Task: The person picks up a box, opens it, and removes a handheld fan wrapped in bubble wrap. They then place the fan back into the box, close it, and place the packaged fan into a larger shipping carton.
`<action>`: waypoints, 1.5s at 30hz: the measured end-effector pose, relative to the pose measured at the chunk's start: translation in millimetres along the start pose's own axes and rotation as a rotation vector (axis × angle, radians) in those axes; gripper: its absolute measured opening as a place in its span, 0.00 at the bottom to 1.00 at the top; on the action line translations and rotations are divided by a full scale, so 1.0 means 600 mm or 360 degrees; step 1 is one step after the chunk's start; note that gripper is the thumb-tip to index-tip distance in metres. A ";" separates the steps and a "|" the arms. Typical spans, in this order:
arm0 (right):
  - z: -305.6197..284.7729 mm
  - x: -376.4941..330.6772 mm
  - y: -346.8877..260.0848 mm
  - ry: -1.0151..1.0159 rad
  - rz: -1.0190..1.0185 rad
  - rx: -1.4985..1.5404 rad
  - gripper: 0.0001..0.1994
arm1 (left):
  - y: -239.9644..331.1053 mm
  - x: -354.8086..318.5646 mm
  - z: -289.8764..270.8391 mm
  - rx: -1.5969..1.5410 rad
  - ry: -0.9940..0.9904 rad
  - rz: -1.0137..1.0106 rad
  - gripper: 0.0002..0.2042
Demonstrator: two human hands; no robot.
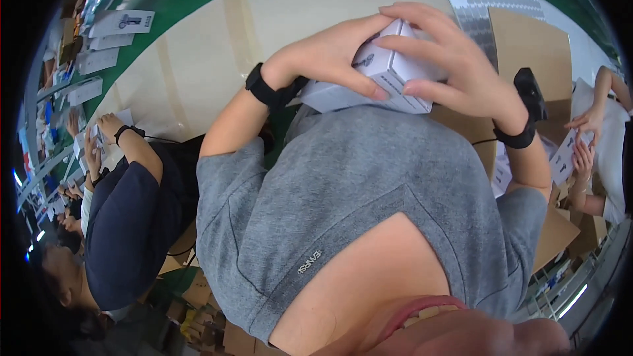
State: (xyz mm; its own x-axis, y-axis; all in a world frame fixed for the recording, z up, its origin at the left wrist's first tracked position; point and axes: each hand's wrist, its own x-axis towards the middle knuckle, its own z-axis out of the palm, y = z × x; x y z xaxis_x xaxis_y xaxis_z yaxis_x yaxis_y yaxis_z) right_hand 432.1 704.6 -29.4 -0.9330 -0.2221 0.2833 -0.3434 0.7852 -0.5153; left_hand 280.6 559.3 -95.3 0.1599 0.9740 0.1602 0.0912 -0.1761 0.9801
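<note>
Left grip (339,53) and right grip (458,62) both pinching a white, printed, rectangular cardboard box (390,69), right there before the grey fabric shirt (382,158), beige tape-striped tabletop (198,59) beyond, flat brown cardboard sheet (531,53) to the right.

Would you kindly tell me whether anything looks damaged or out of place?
Nothing stands out: the white box between the left hand and right hand shows no obvious dents, though they cover part of it.
</note>
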 end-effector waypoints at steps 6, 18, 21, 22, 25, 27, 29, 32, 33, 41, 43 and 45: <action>-0.014 -0.064 0.015 -0.0031 0.0130 0.0089 0.20 | -0.041 0.075 0.018 -0.0150 -0.0293 -0.0090 0.40; -0.074 -0.183 0.106 0.0044 0.0368 0.0894 0.14 | -0.062 0.139 0.058 -0.0200 -0.0527 -0.0300 0.42; -0.065 -0.182 0.083 0.0426 0.0523 0.0590 0.15 | -0.059 0.142 0.048 -0.0183 -0.0446 -0.0268 0.42; -0.062 -0.176 0.072 0.0612 0.0593 0.0431 0.15 | -0.057 0.142 0.043 -0.0103 -0.0355 -0.0238 0.41; -0.050 -0.164 0.047 0.0376 0.0644 -0.0032 0.17 | -0.056 0.145 0.027 0.0071 -0.0181 -0.0171 0.41; -0.045 -0.163 0.054 0.0258 0.0669 -0.0274 0.18 | -0.072 0.149 0.018 0.0273 -0.0075 -0.0128 0.40; -0.041 -0.158 0.106 0.0567 0.0883 0.0202 0.17 | -0.082 0.152 0.016 0.0381 -0.0021 -0.0098 0.40; -0.015 -0.143 0.179 0.0611 0.1114 0.1007 0.26 | -0.101 0.156 0.027 0.0475 0.0057 -0.0226 0.34; -0.004 -0.150 0.214 0.0604 0.1108 0.1005 0.26 | -0.104 0.156 0.029 0.0477 0.0066 -0.0225 0.34; 0.007 -0.130 0.173 0.0830 0.0066 -0.0790 0.16 | -0.130 0.171 0.015 0.1021 0.0561 -0.0447 0.16; 0.015 -0.124 0.157 0.0563 -0.0288 -0.0775 0.16 | -0.143 0.179 -0.001 0.1066 0.0665 -0.0447 0.17; 0.040 -0.124 0.170 0.0241 -0.0133 -0.0865 0.16 | -0.157 0.181 -0.012 0.1083 0.0729 -0.0452 0.18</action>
State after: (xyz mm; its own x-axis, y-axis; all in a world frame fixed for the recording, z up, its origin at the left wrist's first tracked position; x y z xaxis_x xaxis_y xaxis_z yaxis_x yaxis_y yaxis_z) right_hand 464.1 787.2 -122.8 -0.8652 -0.2425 0.4389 -0.2732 0.9619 -0.0070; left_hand 282.2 683.0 -169.4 -0.3561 0.9296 0.0946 0.6593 0.1782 0.7305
